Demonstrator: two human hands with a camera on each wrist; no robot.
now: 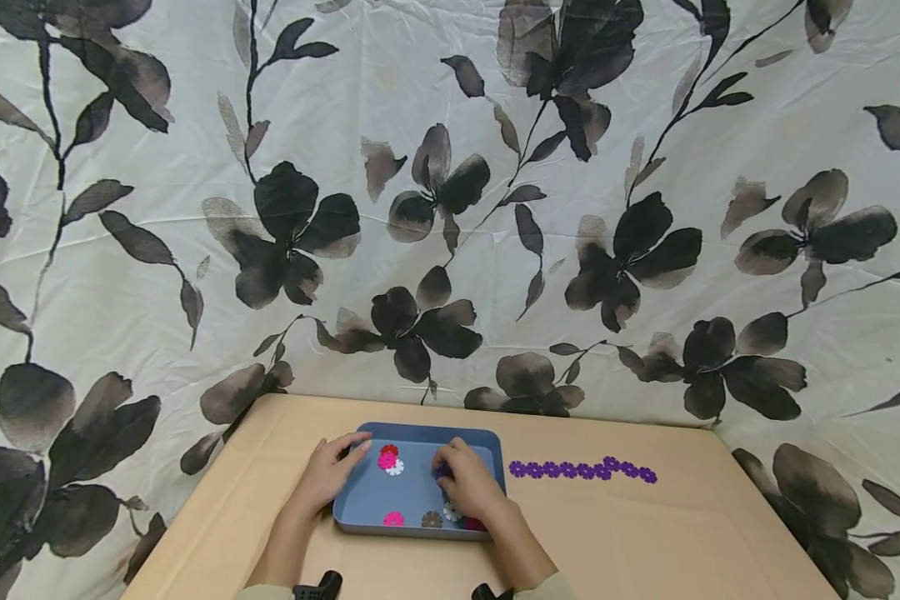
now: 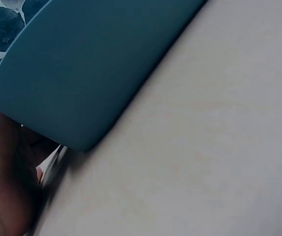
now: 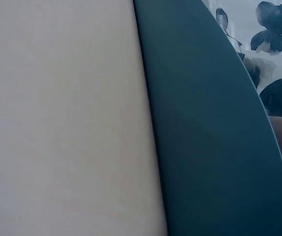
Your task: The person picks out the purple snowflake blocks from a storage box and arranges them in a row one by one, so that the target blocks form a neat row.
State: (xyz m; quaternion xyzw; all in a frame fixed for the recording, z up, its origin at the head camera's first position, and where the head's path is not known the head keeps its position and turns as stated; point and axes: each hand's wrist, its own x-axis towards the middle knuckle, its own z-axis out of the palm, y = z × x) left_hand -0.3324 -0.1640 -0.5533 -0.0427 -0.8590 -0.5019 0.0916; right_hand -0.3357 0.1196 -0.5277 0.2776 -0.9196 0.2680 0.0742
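A blue-grey tray (image 1: 420,532) stands on the table, its near wall filling much of both wrist views. My left hand (image 1: 327,473) holds the tray's left rim near the far corner, partly visible beside the wall in the left wrist view. Inside the tray, my right hand (image 1: 467,479) pinches a purple flower-shaped disc (image 1: 443,472), mostly hidden by the fingers. Red, pink and white discs (image 1: 388,460) cluster at the tray's far left. A pink disc (image 1: 393,518) and a brown disc (image 1: 432,519) lie along the near side. White pieces (image 1: 451,511) are partly covered by my right hand.
Right of the tray, a row of purple flower-shaped discs (image 1: 567,470) lies on the tan table (image 1: 645,542), stepping up partway along. A white cloth with dark flowers (image 1: 450,250) hangs behind the table's far edge.
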